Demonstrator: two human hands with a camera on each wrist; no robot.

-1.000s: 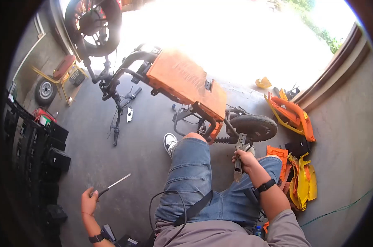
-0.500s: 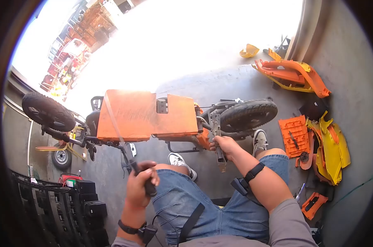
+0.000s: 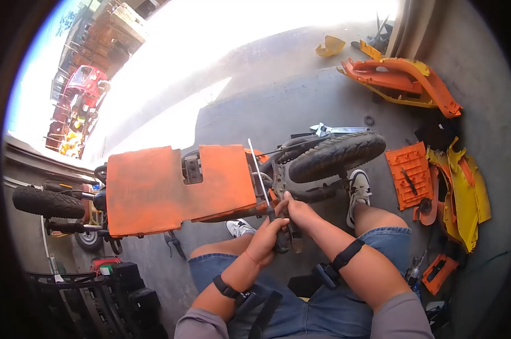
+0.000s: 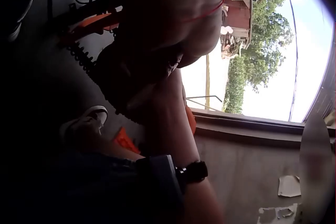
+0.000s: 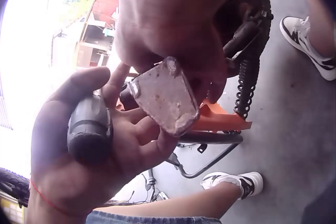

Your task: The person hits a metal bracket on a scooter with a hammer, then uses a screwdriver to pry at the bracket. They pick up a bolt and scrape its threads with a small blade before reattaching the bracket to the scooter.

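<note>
Both hands meet beside the orange-panelled vehicle frame [image 3: 154, 189]. The left hand [image 3: 264, 243] grips a screwdriver [image 3: 259, 172], whose shaft points up past the panel's right edge. In the right wrist view, the left thumb lies over the dark handle [image 5: 90, 134], and other left fingers touch the end of a metal bar [image 5: 167, 98]. My right hand [image 3: 298, 212] holds this perforated bar [image 3: 279, 178] from the right, its lower end showing under the hand. The left wrist view is dark; the left hand [image 4: 173, 19] hides what it holds there.
A rear wheel [image 3: 337, 157] lies close beyond the right hand, a wrench [image 3: 346, 130] behind it. Orange and yellow body panels [image 3: 459, 195] rest on the floor at right. Black boxes [image 3: 134, 294] stand at lower left. Sneakers [image 3: 359, 192] flank the work.
The left hand came from the far left with the screwdriver and now meets the bar beside the right hand. The right hand kept its hold. The head view has shifted, showing the vehicle from another angle.
</note>
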